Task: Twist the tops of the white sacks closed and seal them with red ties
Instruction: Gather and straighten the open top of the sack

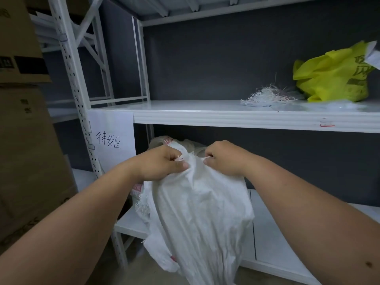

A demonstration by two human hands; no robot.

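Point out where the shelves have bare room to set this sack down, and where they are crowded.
Free: the middle shelf from the paper sign rightward to the white fibre scraps; also the lower shelf right of the white sack both hands grip. Crowded: the middle shelf's right end, with scraps and the yellow bag, and the lower shelf's left, where more sacks sit behind the hands.

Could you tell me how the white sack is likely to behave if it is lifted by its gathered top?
The white sack is probably floppy: its cloth creases under both hands. Its body bulges, so it likely holds some weight and would sag. The frayed woven edge suggests it could shed threads.
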